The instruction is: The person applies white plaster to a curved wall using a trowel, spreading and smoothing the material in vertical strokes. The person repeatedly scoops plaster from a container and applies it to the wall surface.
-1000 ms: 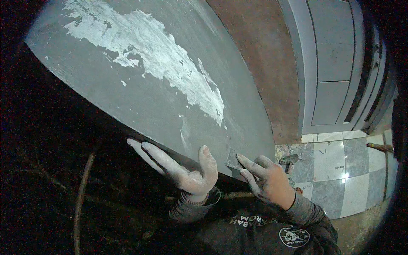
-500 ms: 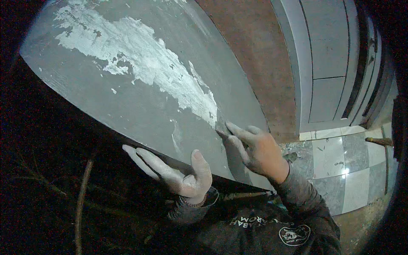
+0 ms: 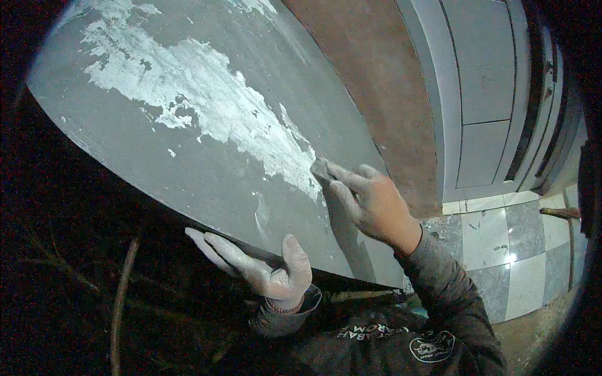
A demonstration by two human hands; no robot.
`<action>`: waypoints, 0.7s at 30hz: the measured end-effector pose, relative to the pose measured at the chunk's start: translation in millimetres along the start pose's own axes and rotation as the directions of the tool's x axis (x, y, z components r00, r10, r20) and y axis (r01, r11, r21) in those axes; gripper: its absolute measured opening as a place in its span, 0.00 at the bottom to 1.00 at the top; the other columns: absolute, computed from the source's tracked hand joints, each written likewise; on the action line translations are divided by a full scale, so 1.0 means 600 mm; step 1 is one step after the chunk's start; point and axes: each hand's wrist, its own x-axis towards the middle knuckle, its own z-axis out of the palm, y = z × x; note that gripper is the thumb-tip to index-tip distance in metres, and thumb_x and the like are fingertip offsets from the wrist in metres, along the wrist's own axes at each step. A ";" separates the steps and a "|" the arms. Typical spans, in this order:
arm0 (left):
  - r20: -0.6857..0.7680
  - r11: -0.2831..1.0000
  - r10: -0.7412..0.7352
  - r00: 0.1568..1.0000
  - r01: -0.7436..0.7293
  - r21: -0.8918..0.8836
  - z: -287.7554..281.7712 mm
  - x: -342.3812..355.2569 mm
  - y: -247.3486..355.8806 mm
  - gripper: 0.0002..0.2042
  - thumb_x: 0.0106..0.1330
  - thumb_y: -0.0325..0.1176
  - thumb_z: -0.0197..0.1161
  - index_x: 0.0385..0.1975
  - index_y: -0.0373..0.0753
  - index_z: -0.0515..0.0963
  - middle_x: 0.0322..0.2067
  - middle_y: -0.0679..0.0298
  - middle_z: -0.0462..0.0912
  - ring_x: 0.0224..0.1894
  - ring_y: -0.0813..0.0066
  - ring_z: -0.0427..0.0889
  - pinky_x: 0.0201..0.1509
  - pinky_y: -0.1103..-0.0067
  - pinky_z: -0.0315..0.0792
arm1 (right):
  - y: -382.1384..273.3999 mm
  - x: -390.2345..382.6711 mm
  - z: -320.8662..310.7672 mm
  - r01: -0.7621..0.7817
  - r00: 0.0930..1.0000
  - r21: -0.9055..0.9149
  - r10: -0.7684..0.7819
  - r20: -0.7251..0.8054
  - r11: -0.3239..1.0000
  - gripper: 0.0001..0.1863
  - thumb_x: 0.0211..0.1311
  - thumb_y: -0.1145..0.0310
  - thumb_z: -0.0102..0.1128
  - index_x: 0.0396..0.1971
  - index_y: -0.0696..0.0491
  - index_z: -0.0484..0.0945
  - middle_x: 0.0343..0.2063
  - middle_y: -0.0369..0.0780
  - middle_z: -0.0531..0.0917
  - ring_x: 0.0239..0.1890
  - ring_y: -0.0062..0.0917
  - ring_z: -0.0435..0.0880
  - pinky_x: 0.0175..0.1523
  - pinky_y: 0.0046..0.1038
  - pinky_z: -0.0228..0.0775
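A broad grey panel (image 3: 207,169) slants across the view, with a rough, ragged white patch (image 3: 194,81) down its middle. Between the fingertips of my right hand (image 3: 379,203) is a small grey flat piece (image 3: 320,168), possibly folded sandpaper. It is pressed to the panel at the patch's lower right end. My left hand (image 3: 266,266), coated with white dust, lies along the panel's near edge. Its fingers are stretched out and its thumb points up by the edge. Whether those fingers touch the panel's underside is hidden.
Beyond the panel runs a brown surface (image 3: 382,81), then a grey panelled door (image 3: 483,94). Grey and white floor tiles (image 3: 523,276) lie to the right, with a brown handle-like object (image 3: 560,212). A thin branch (image 3: 122,301) rises in the dark at left.
My right hand has slid up and slightly left along the panel, taking the small grey piece onto the white patch's end. The left hand stays near the edge, shifted slightly lower in view.
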 end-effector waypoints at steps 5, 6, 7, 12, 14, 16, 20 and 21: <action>-0.022 0.995 -0.026 0.999 0.023 -0.098 0.003 -0.002 0.001 0.47 0.70 0.49 0.59 0.77 0.25 0.42 0.77 0.35 0.42 0.79 0.39 0.44 0.80 0.52 0.41 | -0.009 0.012 -0.005 -0.116 0.985 -0.021 0.118 0.125 0.993 0.19 0.71 0.61 0.60 0.57 0.52 0.83 0.24 0.51 0.75 0.25 0.45 0.75 0.34 0.42 0.69; -0.013 0.996 -0.032 0.999 0.031 -0.085 0.004 -0.001 0.000 0.47 0.70 0.49 0.59 0.77 0.25 0.42 0.77 0.35 0.42 0.80 0.39 0.43 0.80 0.52 0.41 | -0.002 0.035 -0.003 -0.033 0.997 -0.016 0.034 0.065 0.999 0.19 0.71 0.61 0.60 0.57 0.52 0.83 0.25 0.51 0.76 0.25 0.47 0.76 0.35 0.42 0.69; -0.004 0.997 -0.024 1.000 0.024 -0.078 0.003 -0.002 0.001 0.47 0.70 0.49 0.59 0.77 0.25 0.42 0.77 0.35 0.42 0.80 0.39 0.43 0.80 0.51 0.40 | 0.002 0.052 -0.003 0.048 0.999 -0.021 -0.048 -0.018 0.999 0.19 0.71 0.61 0.60 0.57 0.53 0.83 0.25 0.52 0.77 0.26 0.48 0.76 0.35 0.43 0.69; 0.007 0.999 -0.035 0.999 0.035 -0.032 0.003 -0.002 -0.001 0.47 0.70 0.49 0.59 0.77 0.24 0.42 0.77 0.36 0.42 0.80 0.38 0.43 0.80 0.50 0.39 | -0.002 0.053 -0.009 -0.058 0.990 -0.052 0.064 0.124 0.997 0.20 0.72 0.61 0.59 0.59 0.53 0.81 0.27 0.53 0.78 0.28 0.48 0.78 0.38 0.43 0.71; -0.008 0.998 -0.029 1.000 0.028 -0.059 0.004 -0.003 -0.002 0.47 0.70 0.50 0.58 0.77 0.24 0.42 0.77 0.36 0.42 0.80 0.38 0.43 0.80 0.51 0.39 | -0.014 0.027 -0.011 -0.137 0.977 -0.028 0.139 0.164 0.990 0.20 0.72 0.61 0.59 0.59 0.53 0.82 0.27 0.53 0.78 0.28 0.48 0.78 0.38 0.43 0.71; -0.011 0.998 -0.034 0.999 0.033 -0.054 0.004 -0.005 -0.002 0.47 0.70 0.51 0.58 0.77 0.24 0.42 0.77 0.36 0.43 0.79 0.38 0.43 0.80 0.51 0.39 | -0.015 0.022 -0.007 -0.226 0.947 -0.078 0.238 0.215 0.971 0.20 0.72 0.61 0.59 0.59 0.53 0.82 0.28 0.52 0.79 0.28 0.48 0.79 0.38 0.42 0.71; -0.007 0.995 -0.064 0.998 0.063 -0.074 0.006 -0.006 -0.001 0.47 0.70 0.51 0.58 0.77 0.25 0.42 0.77 0.36 0.43 0.79 0.38 0.43 0.80 0.51 0.39 | 0.037 0.095 0.022 0.080 0.996 0.029 -0.079 -0.045 0.996 0.19 0.72 0.63 0.58 0.57 0.54 0.82 0.31 0.55 0.82 0.31 0.51 0.80 0.41 0.44 0.72; 0.001 0.994 -0.086 0.996 0.086 -0.067 0.007 -0.005 -0.001 0.48 0.70 0.51 0.58 0.77 0.25 0.42 0.77 0.36 0.43 0.79 0.38 0.43 0.80 0.51 0.38 | 0.052 0.104 0.028 0.031 0.999 0.004 -0.031 0.018 1.000 0.19 0.72 0.63 0.59 0.57 0.54 0.82 0.32 0.55 0.83 0.32 0.52 0.81 0.41 0.44 0.72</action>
